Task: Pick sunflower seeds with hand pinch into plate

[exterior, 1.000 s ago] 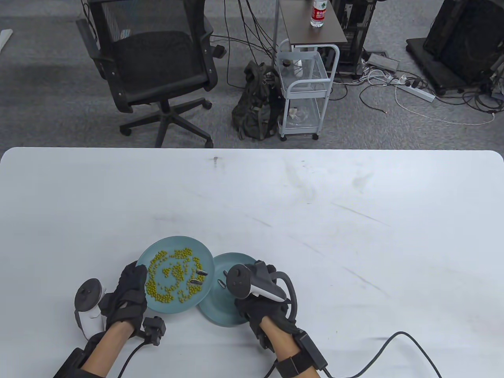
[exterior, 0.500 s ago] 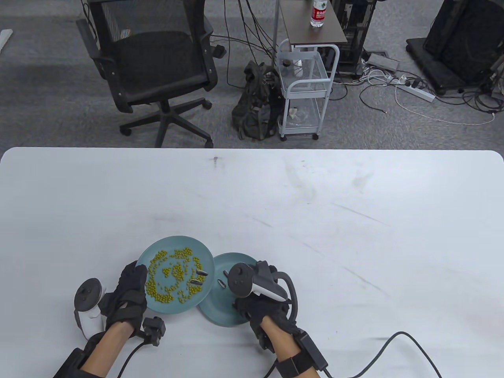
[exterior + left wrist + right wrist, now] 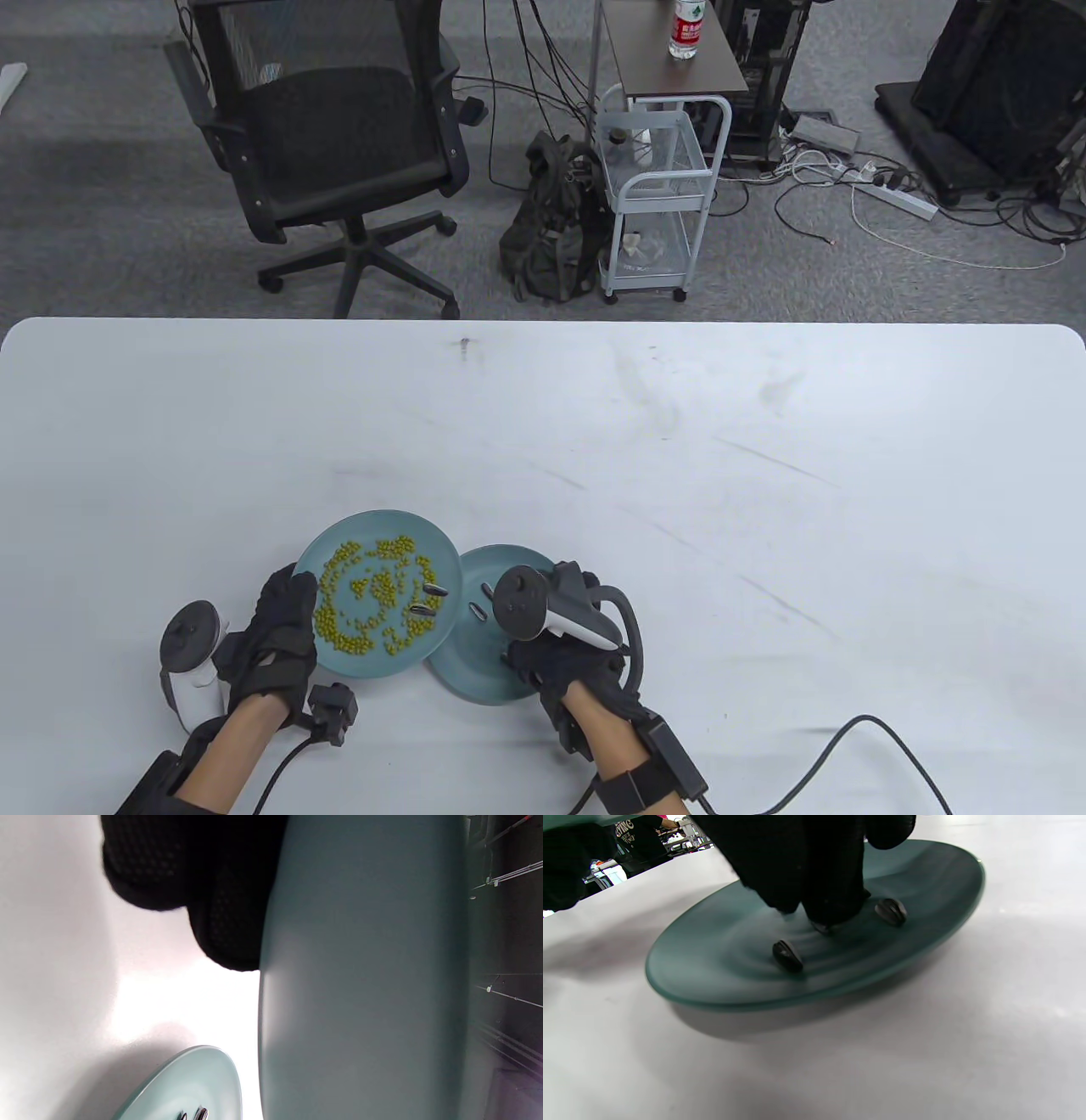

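My left hand [image 3: 276,637] grips the left rim of a teal plate [image 3: 339,531] that carries many green beans and a few dark sunflower seeds [image 3: 428,597] near its right edge. This plate is held lifted, and its right edge overlaps a second teal plate [image 3: 462,671]. The left wrist view shows its underside [image 3: 360,984] with my fingers [image 3: 220,908] below it. My right hand [image 3: 560,658] hangs over the second plate [image 3: 925,878]. Its fingertips [image 3: 823,899] are together and press on a seed on the plate. Two more seeds [image 3: 787,955] lie beside them.
The white table [image 3: 679,475] stretches far and right of the plates. Glove cables [image 3: 848,739] trail along the near edge on the right. An office chair [image 3: 331,144] and a wire cart [image 3: 653,195] stand beyond the table's far edge.
My right hand has shifted slightly over the second plate. The left hand and its plate have stayed still.
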`<state>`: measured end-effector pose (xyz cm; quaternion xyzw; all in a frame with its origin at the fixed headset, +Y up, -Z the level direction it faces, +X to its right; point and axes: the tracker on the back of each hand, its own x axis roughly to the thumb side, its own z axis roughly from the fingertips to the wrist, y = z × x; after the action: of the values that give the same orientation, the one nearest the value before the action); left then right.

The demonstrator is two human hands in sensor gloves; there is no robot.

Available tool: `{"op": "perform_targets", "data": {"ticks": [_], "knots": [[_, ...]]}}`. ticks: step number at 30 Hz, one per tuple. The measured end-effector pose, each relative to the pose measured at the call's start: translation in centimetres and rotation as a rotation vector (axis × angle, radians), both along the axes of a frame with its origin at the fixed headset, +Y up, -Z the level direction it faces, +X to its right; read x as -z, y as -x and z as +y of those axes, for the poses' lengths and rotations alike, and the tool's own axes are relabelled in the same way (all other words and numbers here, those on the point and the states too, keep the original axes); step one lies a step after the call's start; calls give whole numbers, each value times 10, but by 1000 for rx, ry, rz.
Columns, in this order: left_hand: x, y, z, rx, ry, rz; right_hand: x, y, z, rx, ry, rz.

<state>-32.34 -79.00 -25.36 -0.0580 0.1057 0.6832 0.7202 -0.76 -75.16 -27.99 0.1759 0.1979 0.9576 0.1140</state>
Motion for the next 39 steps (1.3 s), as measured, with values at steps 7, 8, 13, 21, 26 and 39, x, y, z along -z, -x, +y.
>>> {"op": "perform_targets", "data": {"ticks": [7,8,13,21,26,39], "knots": [[-1,0,0,-4,-3,3,0,-4,5,32,-19,-24],[-1,0,0,-3,-4,7,0,-5,7,39,-26,-24],[-1,-1,0,-7,-2,3,-2,-8,16,76,-57,-34],[-2,-3,-1,-12,1,-9,-6,-17,39,149,-125,-82],[-2,-4,0,-14,-6,-17,-6,-16,69,223,-167,-93],[-2,-6,-2,-17,3,-25,6,64,117,209,-187,63]]}}
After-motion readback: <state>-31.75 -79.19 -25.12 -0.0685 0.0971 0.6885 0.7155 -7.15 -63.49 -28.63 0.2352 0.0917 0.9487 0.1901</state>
